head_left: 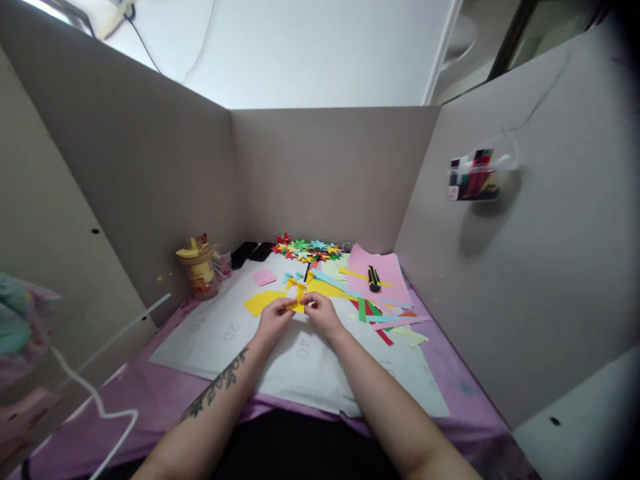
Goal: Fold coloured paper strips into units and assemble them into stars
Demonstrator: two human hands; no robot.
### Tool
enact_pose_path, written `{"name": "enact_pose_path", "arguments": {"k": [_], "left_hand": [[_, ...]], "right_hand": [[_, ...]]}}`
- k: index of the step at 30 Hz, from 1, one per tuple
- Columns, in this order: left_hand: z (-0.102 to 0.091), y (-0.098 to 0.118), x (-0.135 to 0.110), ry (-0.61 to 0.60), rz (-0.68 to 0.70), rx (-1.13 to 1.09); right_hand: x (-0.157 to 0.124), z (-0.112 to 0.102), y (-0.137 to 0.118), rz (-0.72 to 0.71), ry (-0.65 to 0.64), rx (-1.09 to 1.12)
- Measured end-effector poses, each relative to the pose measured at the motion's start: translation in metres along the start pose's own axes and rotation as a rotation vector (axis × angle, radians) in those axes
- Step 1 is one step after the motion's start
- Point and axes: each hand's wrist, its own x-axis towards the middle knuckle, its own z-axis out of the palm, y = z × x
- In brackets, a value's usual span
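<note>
Purple cloth (125,393) covers the counter, showing along the near edge and both sides of a white sheet (210,353) printed with faint numerals, the reference for all positions below. Over the middle of the white sheet, the left hand (276,317) and right hand (323,312) pinch a folded yellow paper strip (301,290) between their fingertips. On the right part of the white sheet, coloured strips (403,323) lie loosely crossed. Near its centre are a flat yellow piece (263,302), left of the hands, and a yellow band (327,288), right of them. A pink square (265,277) lies farther back on the white sheet; toward its far right corner, a black-and-yellow cutter (374,279) rests on pink paper (393,267). Beyond its left edge stands a lidded cup (203,270). At its far edge, dark flat objects (244,255) lie left of clustered multicoloured paper stars (301,245). Behind the white sheet rises a grey panel (330,167).
</note>
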Motion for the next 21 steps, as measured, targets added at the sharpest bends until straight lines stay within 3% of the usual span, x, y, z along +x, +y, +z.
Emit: {"name": "enact_pose_path", "arguments": {"k": [21], "left_hand": [[0.0003,0.0005,-0.0021,0.058,-0.03,-0.038]], "right_hand": [[0.0001,-0.0007,0.0013,-0.013,0.042,0.077]]}}
